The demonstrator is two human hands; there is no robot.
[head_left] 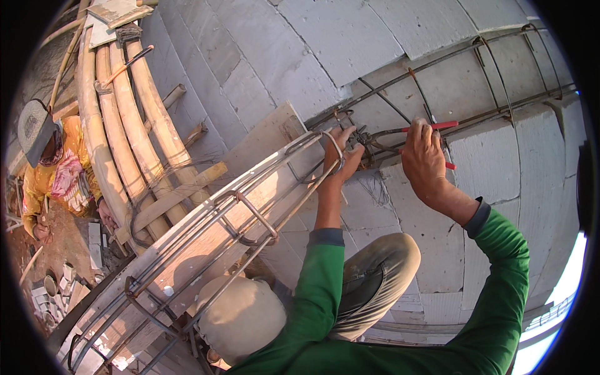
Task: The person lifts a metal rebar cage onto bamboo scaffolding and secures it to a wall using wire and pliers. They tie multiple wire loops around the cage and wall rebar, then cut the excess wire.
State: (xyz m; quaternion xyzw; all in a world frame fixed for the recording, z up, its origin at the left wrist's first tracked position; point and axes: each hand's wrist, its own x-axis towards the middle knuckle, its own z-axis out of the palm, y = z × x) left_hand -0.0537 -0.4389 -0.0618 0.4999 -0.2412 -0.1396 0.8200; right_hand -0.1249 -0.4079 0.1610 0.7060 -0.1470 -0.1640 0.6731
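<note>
Red-handled pincers (448, 125) sit in my right hand (425, 157), which is closed round the handles. Their dark jaws reach left to a rebar joint (364, 142) with thin wire about it. Close by the jaws, my left hand (341, 152) has its fingers and thumb closed in at the joint; what lies between them is hidden. A rebar cage (250, 219) with bent stirrups runs from this joint down to the lower left. Another rebar cage (437, 65) continues to the upper right along the pale blocks.
Pale block wall (481, 162) surrounds the joint. A board (181, 250) lies along the lower cage. Bamboo poles (150, 94) stand at left, with an orange-handled hammer (128, 65) across them. A co-worker in yellow (78, 147) is at far left. Loose wire (373, 187) hangs below the joint.
</note>
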